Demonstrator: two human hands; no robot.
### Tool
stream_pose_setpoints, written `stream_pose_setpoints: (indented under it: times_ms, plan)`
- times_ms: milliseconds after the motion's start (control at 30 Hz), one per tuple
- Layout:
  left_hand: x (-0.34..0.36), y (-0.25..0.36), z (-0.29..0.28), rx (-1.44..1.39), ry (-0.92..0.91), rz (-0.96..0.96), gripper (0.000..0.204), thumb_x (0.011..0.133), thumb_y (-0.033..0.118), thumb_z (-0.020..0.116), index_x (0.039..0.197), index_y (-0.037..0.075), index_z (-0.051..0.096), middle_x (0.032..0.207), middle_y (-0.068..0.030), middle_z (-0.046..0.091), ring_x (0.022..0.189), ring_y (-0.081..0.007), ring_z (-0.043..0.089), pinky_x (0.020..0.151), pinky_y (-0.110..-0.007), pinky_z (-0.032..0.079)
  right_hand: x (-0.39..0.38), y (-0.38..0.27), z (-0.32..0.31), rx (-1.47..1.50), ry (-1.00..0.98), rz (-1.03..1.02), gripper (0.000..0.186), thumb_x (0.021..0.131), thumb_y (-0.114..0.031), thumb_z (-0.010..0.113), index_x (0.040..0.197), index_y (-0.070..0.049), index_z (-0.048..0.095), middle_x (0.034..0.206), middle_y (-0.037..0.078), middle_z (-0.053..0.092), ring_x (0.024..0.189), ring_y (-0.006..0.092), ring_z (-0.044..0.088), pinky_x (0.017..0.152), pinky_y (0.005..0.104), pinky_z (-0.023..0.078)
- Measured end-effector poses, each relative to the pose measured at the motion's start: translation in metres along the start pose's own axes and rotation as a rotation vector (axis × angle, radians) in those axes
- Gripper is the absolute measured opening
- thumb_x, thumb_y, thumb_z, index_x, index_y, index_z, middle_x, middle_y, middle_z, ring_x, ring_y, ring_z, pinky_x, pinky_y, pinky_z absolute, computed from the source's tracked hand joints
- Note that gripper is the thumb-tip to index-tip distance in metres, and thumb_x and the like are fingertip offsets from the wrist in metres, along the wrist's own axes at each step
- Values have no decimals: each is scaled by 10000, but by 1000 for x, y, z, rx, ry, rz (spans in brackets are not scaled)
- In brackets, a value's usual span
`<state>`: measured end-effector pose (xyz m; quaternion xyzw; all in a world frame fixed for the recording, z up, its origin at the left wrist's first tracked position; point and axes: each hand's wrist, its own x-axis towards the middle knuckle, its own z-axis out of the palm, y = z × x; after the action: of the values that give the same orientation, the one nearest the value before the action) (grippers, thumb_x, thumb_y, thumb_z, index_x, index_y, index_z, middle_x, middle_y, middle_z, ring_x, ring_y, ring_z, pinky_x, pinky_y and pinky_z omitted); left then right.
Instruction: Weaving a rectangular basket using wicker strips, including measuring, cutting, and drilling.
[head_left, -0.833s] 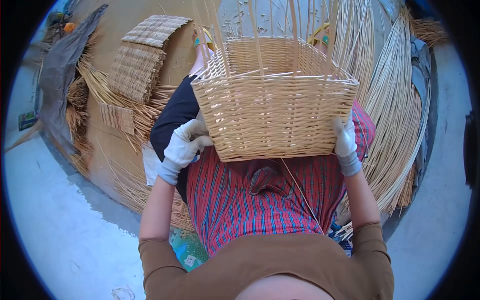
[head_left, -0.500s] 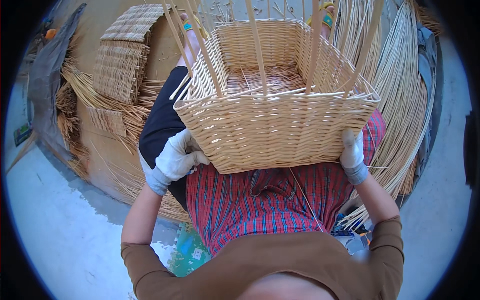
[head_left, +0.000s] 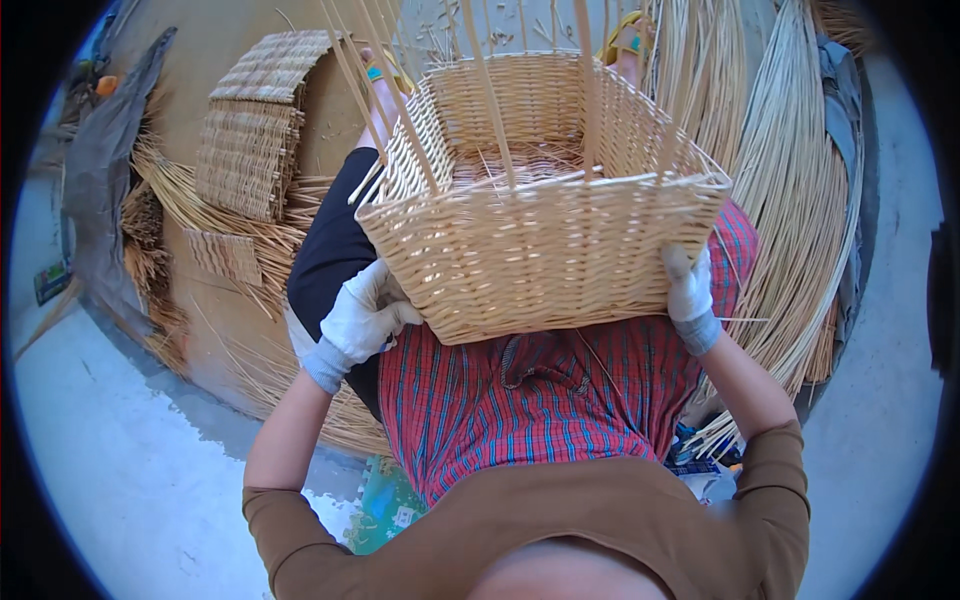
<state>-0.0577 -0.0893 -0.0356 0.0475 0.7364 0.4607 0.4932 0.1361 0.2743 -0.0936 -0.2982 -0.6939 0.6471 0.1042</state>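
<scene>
A rectangular wicker basket (head_left: 540, 255) rests on my lap, its open top facing up and away from me. Tall flat stakes (head_left: 490, 95) rise from its rim. My left hand (head_left: 360, 318), in a white glove, grips the lower left corner; its fingertips are partly hidden behind the weave. At the lower right side my right hand (head_left: 690, 290), gloved too, is closed on the wall with the thumb on the outside and the other fingers out of sight. Under the basket lies a red plaid cloth (head_left: 500, 420) over my legs.
Long pale wicker rods (head_left: 790, 210) lie bundled at the right. Stacked woven panels (head_left: 245, 155) lie at the left, with a small woven piece (head_left: 225, 257) and darker bundles (head_left: 142, 220) near them. A grey cloth (head_left: 105, 190) hangs over the far-left edge.
The basket has tilted slightly, its right side shifting left and its far rim dropping a little in view. Both hands keep their hold and move with it.
</scene>
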Motion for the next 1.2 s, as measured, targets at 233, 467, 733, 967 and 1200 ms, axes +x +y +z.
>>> stream_pose_setpoints:
  times_ms: [233, 467, 733, 967, 1200]
  plan:
    - [3, 36, -24, -151, 124, 266, 451, 945, 249, 634, 1319, 35, 500, 898, -69, 657, 472, -42, 494, 360, -177, 395, -16, -24, 12, -256, 211, -360, 717, 893, -274, 726, 1454, -25, 356, 1263, 104, 571, 1134, 210, 553, 1002, 363, 445]
    - [49, 67, -19, 600, 296, 947, 397, 930, 399, 649, 1035, 22, 718, 1042, -113, 617, 1074, -226, 538, 940, -335, 431, -123, -11, 72, 616, -445, 941, 524, 1002, -329, 549, 1370, 20, 417, 1286, 188, 574, 1164, 307, 585, 960, 414, 509]
    - [23, 98, 40, 311, 342, 944, 400, 974, 326, 614, 800, -34, 632, 745, -58, 561, 743, -153, 516, 708, -310, 423, -96, 66, 126, 1187, -501, 455, 677, 901, -341, 702, 1434, -76, 379, 1411, 66, 502, 1295, 205, 494, 1066, 367, 439]
    - [-94, 158, 110, 588, 407, 1150, 252, 959, 181, 592, 848, -38, 651, 787, -154, 634, 764, -284, 605, 726, -372, 477, -105, 32, 110, 1169, -699, 282, 759, 874, -383, 713, 1453, -60, 343, 1405, 91, 506, 1272, 219, 529, 1054, 365, 477]
    - [-166, 165, 151, 527, 503, 1184, 365, 998, 177, 520, 1303, -18, 570, 745, -45, 581, 672, -147, 565, 686, -268, 474, -102, -2, 102, 1106, -647, 4, 772, 898, -447, 664, 1455, -41, 316, 1396, 91, 510, 1274, 226, 525, 1046, 386, 474]
